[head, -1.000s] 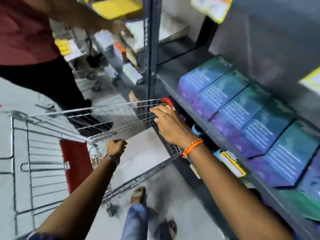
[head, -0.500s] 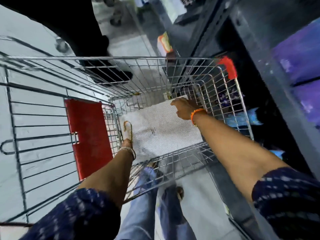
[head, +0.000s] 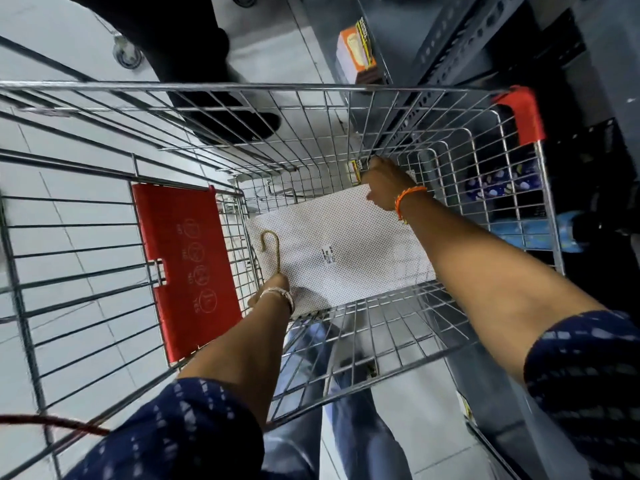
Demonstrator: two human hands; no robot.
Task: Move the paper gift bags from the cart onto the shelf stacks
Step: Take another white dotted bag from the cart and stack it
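A white dotted paper gift bag (head: 339, 251) lies flat on the bottom of the wire cart (head: 242, 85), its gold rope handle (head: 270, 244) curling up at the left end. My left hand (head: 272, 292) grips the bag's near-left corner, just below that handle. My right hand (head: 384, 183) reaches to the far right corner, where its fingers curl over the edge. The fingertips of both hands are hidden. A small yellow and black tag (head: 355, 169) shows just beyond my right hand.
The cart's red seat flap (head: 183, 265) stands at the left and a red corner bumper (head: 523, 116) at the far right. Another person's dark leg and shoe (head: 228, 126) are beyond the cart. Grey shelving (head: 450, 39) with an orange box (head: 356, 53) lies ahead on the right.
My hands left the cart's rim and went down inside to the white bag. The view tipped down from the shelf of blue boxes into the cart.
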